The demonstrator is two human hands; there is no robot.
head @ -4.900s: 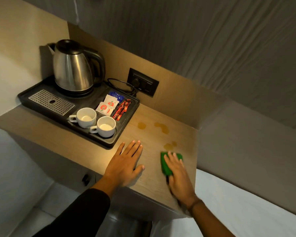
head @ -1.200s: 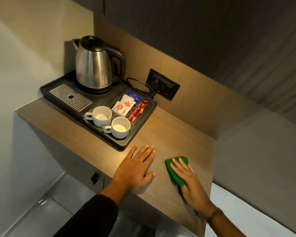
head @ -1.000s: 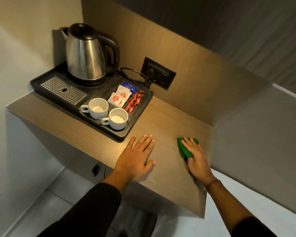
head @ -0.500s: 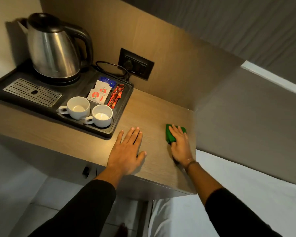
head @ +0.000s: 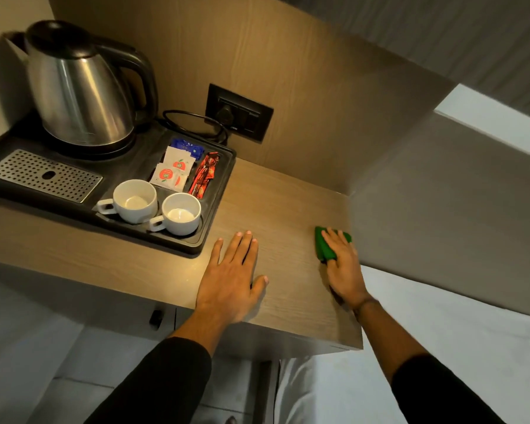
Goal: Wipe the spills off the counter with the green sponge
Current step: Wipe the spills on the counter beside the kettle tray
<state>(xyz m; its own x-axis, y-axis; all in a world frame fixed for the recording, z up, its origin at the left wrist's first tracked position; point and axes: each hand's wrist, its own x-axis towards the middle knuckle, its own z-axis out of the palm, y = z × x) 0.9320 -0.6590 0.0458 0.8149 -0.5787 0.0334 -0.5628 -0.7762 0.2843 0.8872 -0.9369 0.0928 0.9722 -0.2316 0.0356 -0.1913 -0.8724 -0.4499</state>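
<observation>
Head view: pressed flat under right hand (head: 344,270), soft green sponge (head: 325,244), at wooden counter (head: 288,203) right edge, long axis running away; left hand (head: 230,280) splayed, empty, farther off.

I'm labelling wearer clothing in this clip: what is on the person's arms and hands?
Both arms wear dark, black-looking long sleeves pushed up to leave the forearms bare. The left hand and right hand are bare, without gloves or visible rings. A thin dark band circles the right wrist.

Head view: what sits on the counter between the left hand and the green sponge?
Nothing: in the head view, only bare wooden counter lies between the left hand and the green sponge under the right hand.
</observation>
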